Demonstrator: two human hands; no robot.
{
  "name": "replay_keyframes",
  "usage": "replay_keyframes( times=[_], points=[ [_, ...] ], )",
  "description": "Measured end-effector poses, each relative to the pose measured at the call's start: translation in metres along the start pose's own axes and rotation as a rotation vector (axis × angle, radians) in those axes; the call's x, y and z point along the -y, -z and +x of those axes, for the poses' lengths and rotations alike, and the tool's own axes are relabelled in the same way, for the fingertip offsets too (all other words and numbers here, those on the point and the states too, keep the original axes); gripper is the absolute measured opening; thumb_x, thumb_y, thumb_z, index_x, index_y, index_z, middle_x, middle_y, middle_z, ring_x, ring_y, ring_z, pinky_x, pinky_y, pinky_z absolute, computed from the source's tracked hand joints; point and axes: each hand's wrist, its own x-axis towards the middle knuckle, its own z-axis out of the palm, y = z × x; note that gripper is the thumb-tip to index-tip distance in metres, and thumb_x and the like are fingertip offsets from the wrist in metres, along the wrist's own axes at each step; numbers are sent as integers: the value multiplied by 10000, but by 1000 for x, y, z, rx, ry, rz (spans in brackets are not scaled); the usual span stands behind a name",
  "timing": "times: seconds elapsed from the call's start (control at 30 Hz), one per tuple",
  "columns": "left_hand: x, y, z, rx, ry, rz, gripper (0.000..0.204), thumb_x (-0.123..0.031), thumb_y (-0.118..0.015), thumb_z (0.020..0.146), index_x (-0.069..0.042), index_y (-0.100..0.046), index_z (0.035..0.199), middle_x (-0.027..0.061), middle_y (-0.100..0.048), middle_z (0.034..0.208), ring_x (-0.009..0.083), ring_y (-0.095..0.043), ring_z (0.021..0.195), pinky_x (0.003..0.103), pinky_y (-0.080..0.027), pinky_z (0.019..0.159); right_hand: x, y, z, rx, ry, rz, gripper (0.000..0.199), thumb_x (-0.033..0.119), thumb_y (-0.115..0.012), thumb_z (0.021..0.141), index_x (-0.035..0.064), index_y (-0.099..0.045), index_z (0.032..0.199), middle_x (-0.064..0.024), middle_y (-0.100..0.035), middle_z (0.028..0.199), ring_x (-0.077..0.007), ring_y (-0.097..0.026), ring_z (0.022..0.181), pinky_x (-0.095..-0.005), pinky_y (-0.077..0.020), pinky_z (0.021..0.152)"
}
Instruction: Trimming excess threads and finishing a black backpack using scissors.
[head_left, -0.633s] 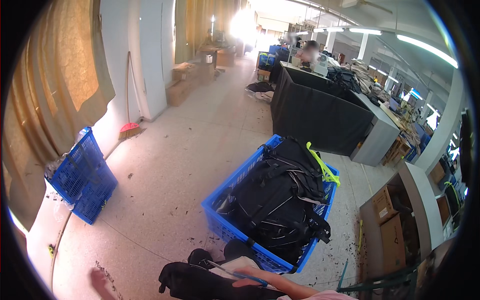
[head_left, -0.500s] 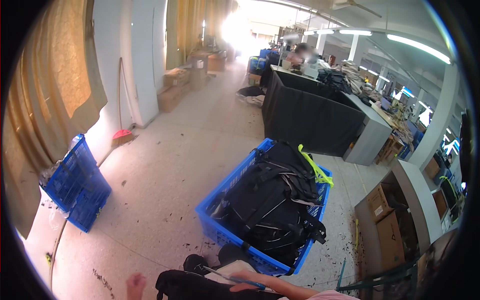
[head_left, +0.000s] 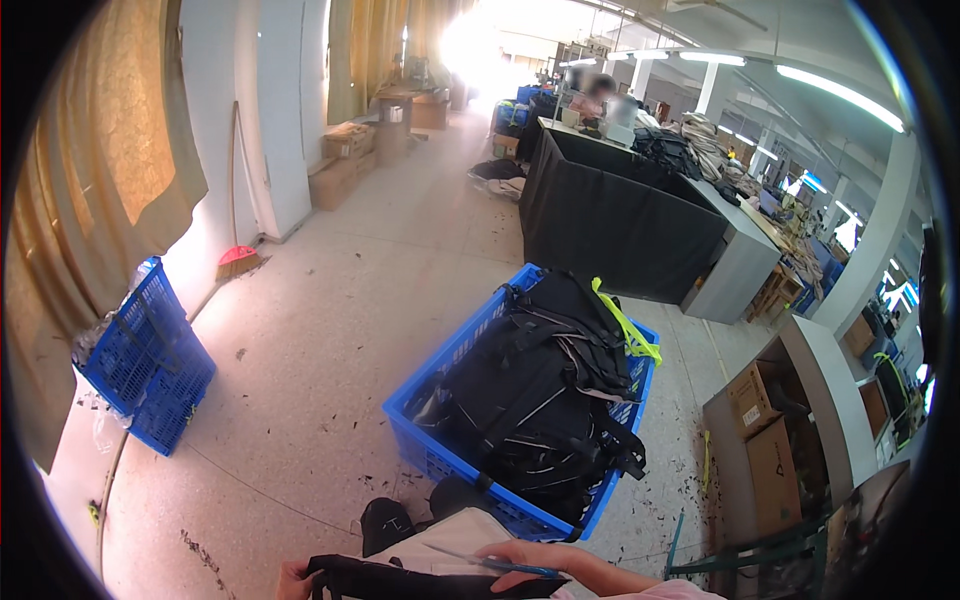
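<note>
At the lower edge lies a black fabric piece [head_left: 385,578] with a strap-like edge, spread across my lap over pale cloth [head_left: 465,530]. My left hand [head_left: 293,578] is closed on its left end; the fingertips are partly cut off by the frame. Over the right part of the fabric, my right hand [head_left: 518,558] is closed around a slim blue-handled tool [head_left: 540,571] with a thin metal blade pointing left. Whether the tool is a pair of scissors cannot be made out. Just ahead stands a blue plastic crate [head_left: 425,440] heaped with black bags [head_left: 530,390] and a yellow-green strap [head_left: 628,325].
To the left a blue crate [head_left: 160,350] is tipped on its side by the curtain [head_left: 110,170]. A broom [head_left: 237,255] leans on the wall. Ahead right stands a large black bin [head_left: 610,230]; at the right, a grey shelf holds cardboard boxes [head_left: 775,470]. A person [head_left: 593,95] sits far back.
My left hand has moved from beside the black fabric onto its left end and closed there. My right hand, still holding the tool, has shifted slightly right. The view has tilted a little.
</note>
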Motion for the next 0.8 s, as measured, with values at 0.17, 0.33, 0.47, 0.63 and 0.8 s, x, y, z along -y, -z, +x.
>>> replay_keyframes(
  times=[0.17,0.33,0.47,0.63,0.8],
  points=[
    [-47,7,-23,8,143,-210,272,-205,-668,801,-5,-631,983,29,-551,628,134,-468,535,293,-388,493,27,-11,-10,-142,-66,12,589,202,-706,766,55,-453,1276,-98,-582,1035,-184,-533,976,-283,-410,836],
    [-218,24,-48,-355,-186,116,214,-54,-693,675,-53,-491,602,-10,-422,588,93,-403,538,265,-350,510,32,-22,12,-270,340,179,537,62,-667,754,48,-465,1252,23,-502,805,-55,-452,761,-204,-350,672],
    [-328,69,-87,-466,-539,258,228,-65,-682,671,-34,-528,836,34,-460,837,135,-468,786,264,-386,730,88,-26,17,-250,637,404,473,19,-677,729,32,-524,1176,85,-478,820,-24,-422,764,-166,-329,660],
    [-370,44,-64,-227,-485,538,173,-62,-661,706,-13,-605,861,73,-538,827,197,-508,823,299,-396,744,64,-25,37,-32,579,513,462,87,-713,723,42,-542,1150,68,-488,815,-50,-435,753,-188,-343,659],
    [-295,4,25,93,-477,426,101,-53,-612,726,29,-638,779,21,-587,620,78,-508,583,251,-413,537,27,-29,18,-328,230,452,228,193,-721,732,59,-564,829,56,-452,699,-57,-415,669,-215,-339,591]
  ],
)
